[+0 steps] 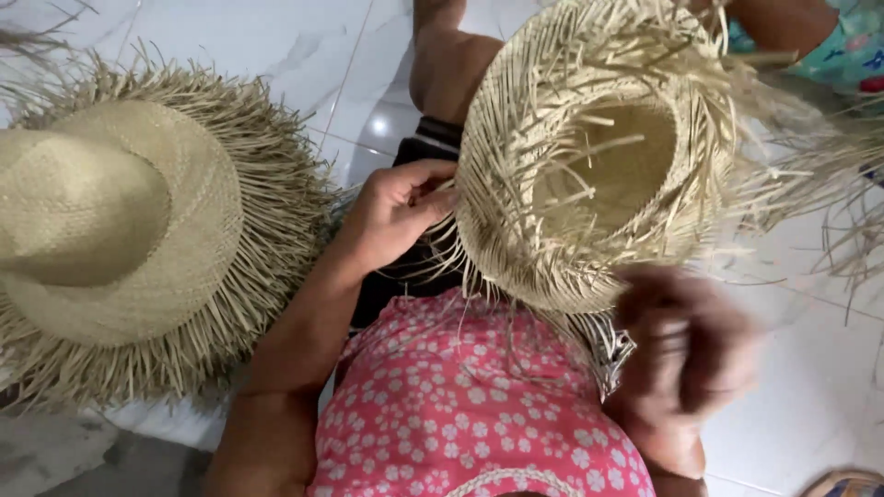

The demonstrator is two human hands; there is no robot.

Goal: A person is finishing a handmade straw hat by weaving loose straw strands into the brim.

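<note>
Head view: an unfinished straw hat (589,156) is held upside down over the person's lap, its hollow crown facing the camera and loose straw ends bristling all round the brim; the left hand (396,212) has its fingers (428,189) curled and pinching the near edge of the brim; the right hand (686,354) is blurred below the hat, so I cannot tell whether its fingers are spread or closed. The hat looks light, springy and rather brittle at the fringe, so the woven brim edge seems the safest hold, not the loose strands. Count: two straw hats, the second hat (110,221) lying crown up on the tiled floor (304,46) to the left; two hands.
</note>
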